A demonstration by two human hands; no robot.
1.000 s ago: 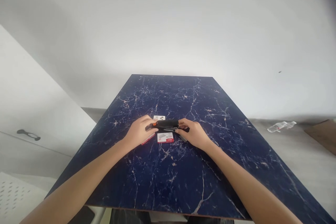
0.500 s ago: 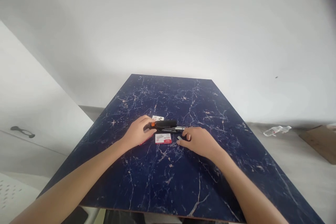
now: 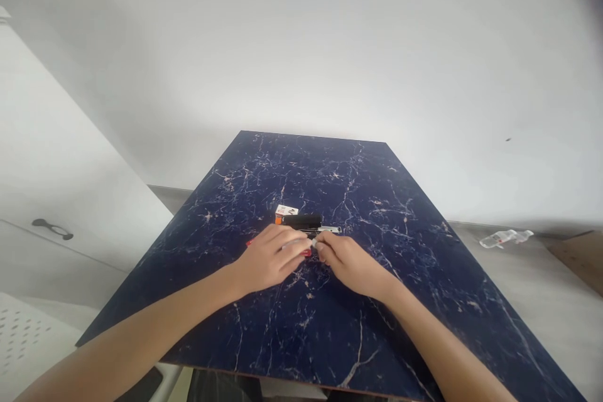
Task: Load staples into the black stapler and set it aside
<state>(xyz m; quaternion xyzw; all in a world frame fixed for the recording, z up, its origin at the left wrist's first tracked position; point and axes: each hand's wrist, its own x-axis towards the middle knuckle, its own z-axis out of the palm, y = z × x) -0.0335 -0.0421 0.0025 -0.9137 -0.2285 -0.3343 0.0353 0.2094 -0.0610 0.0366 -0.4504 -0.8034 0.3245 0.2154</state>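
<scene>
A black stapler (image 3: 301, 221) with an orange part at its left end lies on the table, its metal tray (image 3: 331, 229) sticking out to the right. Just in front of it, my right hand (image 3: 351, 260) pinches a small greyish staple strip (image 3: 315, 242) between thumb and forefinger. My left hand (image 3: 271, 257) reaches in from the left with its fingers stretched out, the fingertips beside or touching that strip. Beneath the left fingers a red and white staple box (image 3: 306, 252) is mostly covered. Another small white box (image 3: 286, 210) stands behind the stapler.
The dark blue marble-patterned table (image 3: 301, 169) reaches back to a white wall. A white cabinet with a dark handle (image 3: 53, 228) stands at the left. On the floor at the right lie a clear plastic bottle (image 3: 506, 239) and a brown cardboard box (image 3: 581, 257).
My left hand has left the stapler and come forward and right, over the staple box, to the right fingers. My right hand has drawn slightly left with the staple strip.
</scene>
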